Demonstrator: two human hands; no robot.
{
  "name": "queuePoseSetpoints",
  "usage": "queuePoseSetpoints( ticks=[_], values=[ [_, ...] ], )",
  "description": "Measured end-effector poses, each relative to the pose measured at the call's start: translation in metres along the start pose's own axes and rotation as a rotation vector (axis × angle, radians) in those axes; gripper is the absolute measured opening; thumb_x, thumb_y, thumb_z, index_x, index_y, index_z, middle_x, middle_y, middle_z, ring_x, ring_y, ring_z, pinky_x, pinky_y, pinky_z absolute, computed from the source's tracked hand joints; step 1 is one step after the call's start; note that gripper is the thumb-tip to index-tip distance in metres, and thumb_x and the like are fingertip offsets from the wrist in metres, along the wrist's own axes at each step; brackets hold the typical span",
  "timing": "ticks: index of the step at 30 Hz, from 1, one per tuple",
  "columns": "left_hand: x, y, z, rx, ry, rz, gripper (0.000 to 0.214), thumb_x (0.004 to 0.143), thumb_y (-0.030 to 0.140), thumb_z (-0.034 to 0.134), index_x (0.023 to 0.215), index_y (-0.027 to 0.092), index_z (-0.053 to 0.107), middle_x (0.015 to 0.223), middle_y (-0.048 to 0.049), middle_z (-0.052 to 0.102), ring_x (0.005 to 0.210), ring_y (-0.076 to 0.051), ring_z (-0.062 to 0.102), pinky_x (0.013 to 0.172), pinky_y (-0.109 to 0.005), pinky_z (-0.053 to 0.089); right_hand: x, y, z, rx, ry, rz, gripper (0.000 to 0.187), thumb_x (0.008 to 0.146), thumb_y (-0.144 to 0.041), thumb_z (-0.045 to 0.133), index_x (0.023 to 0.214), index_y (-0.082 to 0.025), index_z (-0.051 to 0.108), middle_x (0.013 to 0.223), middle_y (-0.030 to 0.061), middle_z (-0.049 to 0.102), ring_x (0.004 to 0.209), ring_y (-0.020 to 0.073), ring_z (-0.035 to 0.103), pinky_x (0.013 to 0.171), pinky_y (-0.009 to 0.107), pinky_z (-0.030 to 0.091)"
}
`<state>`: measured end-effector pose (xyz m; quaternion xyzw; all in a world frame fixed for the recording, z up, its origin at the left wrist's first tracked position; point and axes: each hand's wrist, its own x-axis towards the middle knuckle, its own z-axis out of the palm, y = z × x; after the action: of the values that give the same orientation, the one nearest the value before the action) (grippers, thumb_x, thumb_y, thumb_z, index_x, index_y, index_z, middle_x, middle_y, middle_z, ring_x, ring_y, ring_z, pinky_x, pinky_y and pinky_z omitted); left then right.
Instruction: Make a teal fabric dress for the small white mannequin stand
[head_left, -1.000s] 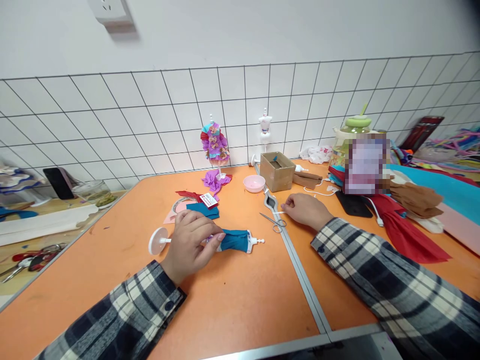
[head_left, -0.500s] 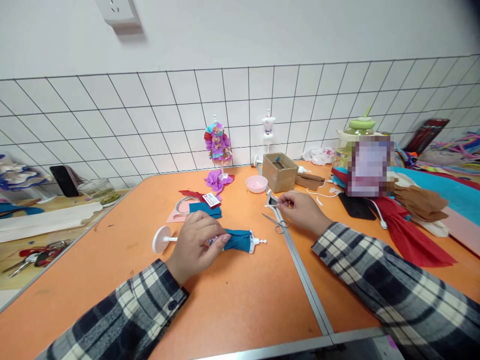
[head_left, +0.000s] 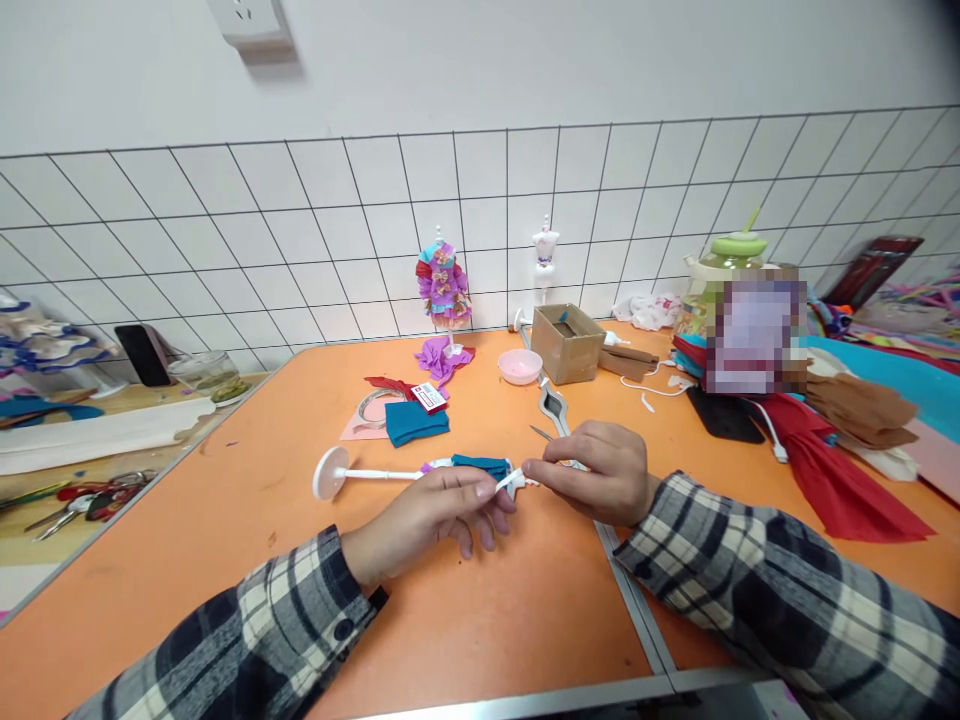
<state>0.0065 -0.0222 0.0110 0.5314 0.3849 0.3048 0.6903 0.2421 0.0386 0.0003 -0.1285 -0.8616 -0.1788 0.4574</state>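
A small white strip (head_left: 508, 480) is stretched between my two hands, pinched at its left end by my left hand (head_left: 442, 510) and at its right end by my right hand (head_left: 600, 470). Behind them a white miniature dress form (head_left: 382, 475) lies on its side, its round base to the left. Blue cloth (head_left: 480, 465) wraps its body, partly hidden by my fingers. Scissors (head_left: 540, 433) lie beside my right hand, which covers most of them. A folded blue cloth (head_left: 416, 423) rests farther back on the table.
An orange table (head_left: 480, 640) holds a pink bowl (head_left: 520, 367), a cardboard box (head_left: 568, 345), a dressed form (head_left: 444, 285) and a bare form (head_left: 545, 250). To the right are red cloth (head_left: 832, 475), brown cloth (head_left: 862, 400), a dark phone (head_left: 724, 415) and a green-lidded jar (head_left: 735, 250).
My right hand has come from beside the metal strip toward my left hand, bringing the white strip between them. My left hand has shifted right and lower, off the blue cloth.
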Motion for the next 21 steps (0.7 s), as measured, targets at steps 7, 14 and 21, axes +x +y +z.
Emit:
queuePoseSetpoints(
  ticks=[7, 14, 21],
  values=[
    [0.001, 0.001, -0.002, 0.107, 0.137, 0.141, 0.026, 0.079, 0.04, 0.066, 0.074, 0.015, 0.067, 0.066, -0.0034, 0.064, 0.058, -0.012, 0.056, 0.054, -0.023, 0.044, 0.001, -0.003, 0.01, 0.111, -0.049, 0.174, 0.021, 0.086, -0.021, 0.058, 0.102, -0.033, 0.067, 0.085, -0.0004, 0.068, 0.065, 0.0113, 0.057, 0.059, 0.025, 0.043],
    [0.002, 0.001, 0.006, 0.298, 0.322, 0.16, 0.028, 0.076, 0.042, 0.066, 0.074, 0.015, 0.071, 0.069, -0.0046, 0.068, 0.062, -0.014, 0.058, 0.051, -0.022, 0.043, 0.008, -0.022, 0.013, 0.312, 0.045, 0.4, 0.018, 0.083, -0.021, 0.061, 0.1, -0.025, 0.06, 0.082, 0.0018, 0.063, 0.067, 0.0139, 0.057, 0.06, 0.027, 0.047],
    [0.0, -0.003, 0.015, 0.363, 0.321, 0.262, 0.029, 0.08, 0.04, 0.061, 0.068, 0.015, 0.07, 0.062, -0.0038, 0.066, 0.054, -0.013, 0.055, 0.045, -0.021, 0.039, 0.012, -0.039, 0.017, 0.356, -0.131, 0.353, 0.011, 0.087, -0.02, 0.057, 0.09, -0.023, 0.067, 0.081, 0.0021, 0.064, 0.071, 0.0115, 0.06, 0.065, 0.023, 0.048]
  ],
)
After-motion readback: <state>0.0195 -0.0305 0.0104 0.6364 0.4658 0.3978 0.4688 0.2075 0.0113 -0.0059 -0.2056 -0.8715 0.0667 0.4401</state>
